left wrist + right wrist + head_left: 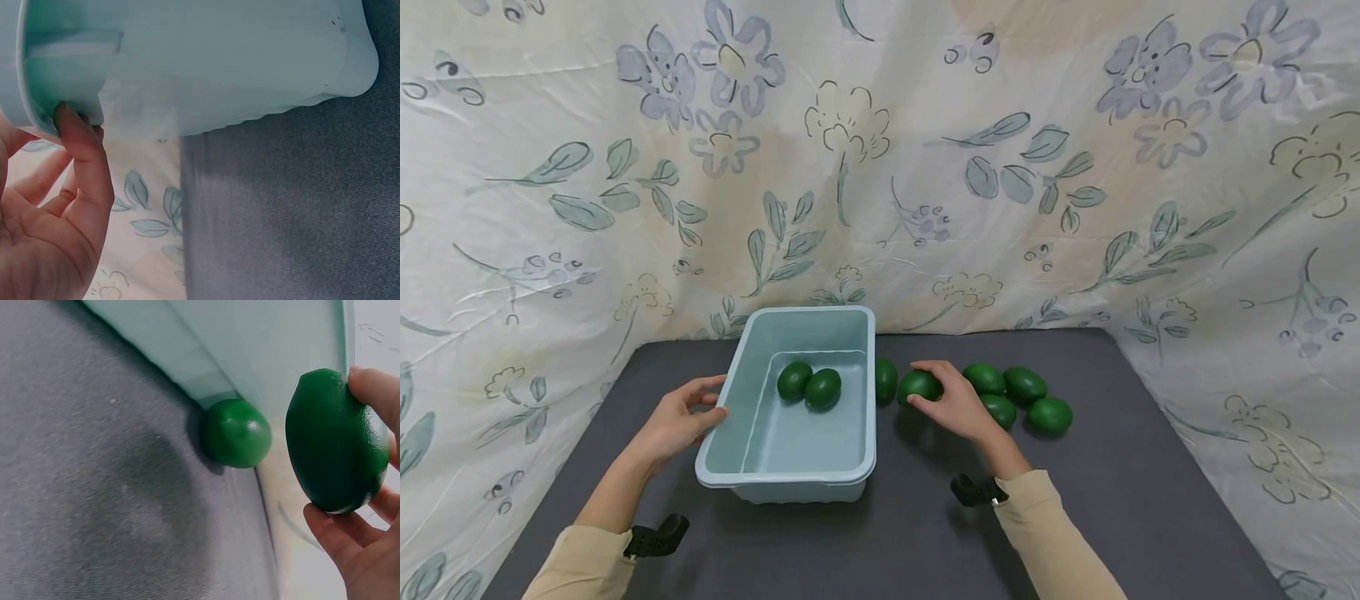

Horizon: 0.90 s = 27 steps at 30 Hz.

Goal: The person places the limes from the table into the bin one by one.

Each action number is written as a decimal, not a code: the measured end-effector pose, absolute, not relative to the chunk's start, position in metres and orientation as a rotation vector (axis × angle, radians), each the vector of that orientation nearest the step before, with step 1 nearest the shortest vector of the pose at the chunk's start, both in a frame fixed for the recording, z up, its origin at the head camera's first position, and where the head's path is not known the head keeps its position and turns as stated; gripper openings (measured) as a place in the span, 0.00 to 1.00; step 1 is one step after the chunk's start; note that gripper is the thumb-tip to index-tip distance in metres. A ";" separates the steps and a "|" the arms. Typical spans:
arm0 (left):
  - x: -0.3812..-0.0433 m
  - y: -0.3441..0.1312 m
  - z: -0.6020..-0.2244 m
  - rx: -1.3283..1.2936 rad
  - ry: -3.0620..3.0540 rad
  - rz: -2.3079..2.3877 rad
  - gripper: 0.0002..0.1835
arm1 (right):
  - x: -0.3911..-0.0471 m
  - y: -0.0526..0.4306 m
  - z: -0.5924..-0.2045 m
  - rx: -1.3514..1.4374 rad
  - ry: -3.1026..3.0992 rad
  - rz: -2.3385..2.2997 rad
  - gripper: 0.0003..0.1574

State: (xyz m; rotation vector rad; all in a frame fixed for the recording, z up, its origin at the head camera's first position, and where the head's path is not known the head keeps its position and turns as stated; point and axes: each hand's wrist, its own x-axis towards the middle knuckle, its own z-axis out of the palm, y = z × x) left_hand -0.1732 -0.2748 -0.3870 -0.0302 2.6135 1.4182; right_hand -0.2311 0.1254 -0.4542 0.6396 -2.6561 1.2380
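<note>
A pale blue-green plastic bin (pixel 797 454) stands on the table with two glossy dark green oval fruits (pixel 795 381) inside. My left hand (pixel 679 421) holds the bin's left rim; in the left wrist view a fingertip is tucked under the lip (pixel 44 128). Just right of the bin, my right hand (pixel 957 406) grips another green oval fruit (pixel 337 440) between thumb and fingers, raised off the table. A further green fruit (pixel 236 434) lies against the bin's right side, partly hidden by the rim in the head view.
Several more green fruits (pixel 1025 386) lie clustered on the dark grey table (pixel 1120 508), right of my right hand. Behind the table hangs a flower-patterned cloth (pixel 880 167), which also runs along both sides. Black bands (pixel 657 537) sit on both wrists.
</note>
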 end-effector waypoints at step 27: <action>-0.172 -0.274 -0.385 -0.033 2.614 1.410 0.33 | -0.244 0.104 -0.397 0.646 -2.672 1.238 0.34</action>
